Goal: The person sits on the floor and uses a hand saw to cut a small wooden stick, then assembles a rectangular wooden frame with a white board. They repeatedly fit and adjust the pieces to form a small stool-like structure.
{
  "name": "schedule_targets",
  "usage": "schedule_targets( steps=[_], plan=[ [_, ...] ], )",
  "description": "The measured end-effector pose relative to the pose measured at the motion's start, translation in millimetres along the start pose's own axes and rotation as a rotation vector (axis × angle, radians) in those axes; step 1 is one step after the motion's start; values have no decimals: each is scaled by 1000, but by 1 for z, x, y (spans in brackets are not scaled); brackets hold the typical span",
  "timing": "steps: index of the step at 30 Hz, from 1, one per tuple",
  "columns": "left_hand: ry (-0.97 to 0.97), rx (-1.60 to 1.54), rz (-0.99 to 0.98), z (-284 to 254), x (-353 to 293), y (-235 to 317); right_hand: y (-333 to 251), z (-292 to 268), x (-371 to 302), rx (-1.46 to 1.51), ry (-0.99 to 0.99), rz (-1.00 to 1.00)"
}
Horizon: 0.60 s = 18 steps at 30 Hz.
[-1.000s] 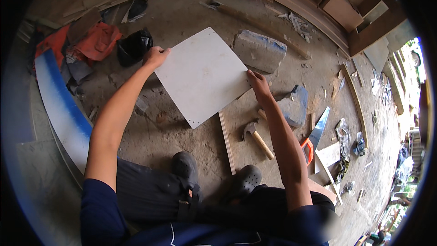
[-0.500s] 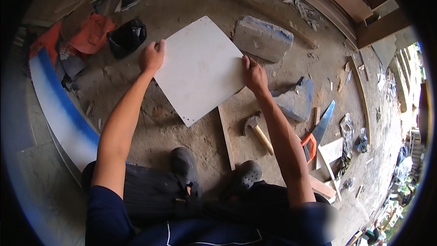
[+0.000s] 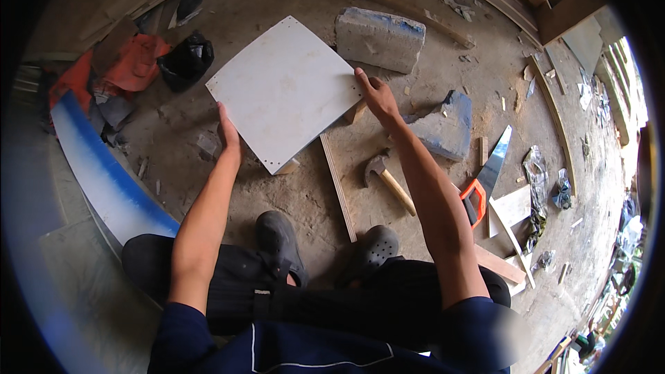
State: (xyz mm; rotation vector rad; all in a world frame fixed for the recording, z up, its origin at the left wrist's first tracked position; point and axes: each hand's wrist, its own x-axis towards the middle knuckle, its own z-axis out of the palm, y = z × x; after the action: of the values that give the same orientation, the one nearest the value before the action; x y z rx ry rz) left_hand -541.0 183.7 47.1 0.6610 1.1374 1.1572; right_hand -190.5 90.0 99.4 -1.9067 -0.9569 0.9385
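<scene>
A white, roughly square board (image 3: 287,86) with small dark holes near its corners is before me, one corner pointing toward my feet. My left hand (image 3: 229,133) grips its lower left edge, the fingers mostly hidden underneath. At the right corner, my right hand (image 3: 377,95) pinches the board with the thumb on top. A bit of wood (image 3: 356,112) shows under the right edge, and a pale block (image 3: 288,166) peeks out by the near corner; I cannot tell whether either touches the board. The hammer (image 3: 389,181) lies on the ground inside my right forearm.
Two broken concrete blocks (image 3: 381,40) (image 3: 447,127) lie right of the board. A handsaw (image 3: 488,176) with an orange handle rests beyond my right forearm. A wooden strip (image 3: 337,187) lies before my shoes. A curved blue-white panel (image 3: 104,166) stands left, near a black bag (image 3: 185,62).
The board has turned and shifted left in view. My left hand has moved from its upper left side down to the lower left edge. Wood pieces now show beneath it.
</scene>
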Motion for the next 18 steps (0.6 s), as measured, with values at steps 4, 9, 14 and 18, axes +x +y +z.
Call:
schedule_targets(
  steps=[4,9,14,18],
  plan=[
    [-65,-113,-120,21,-12,18,-6,11,-4,44,211,91],
    [38,-79,14,46,-20,41,-8,18,-2,346,132,100],
    [70,1,-47,146,-70,89,15,-11,7,402,313,64],
    [51,-60,-99,175,-76,117,-39,-22,-28,497,-108,334]
  ],
)
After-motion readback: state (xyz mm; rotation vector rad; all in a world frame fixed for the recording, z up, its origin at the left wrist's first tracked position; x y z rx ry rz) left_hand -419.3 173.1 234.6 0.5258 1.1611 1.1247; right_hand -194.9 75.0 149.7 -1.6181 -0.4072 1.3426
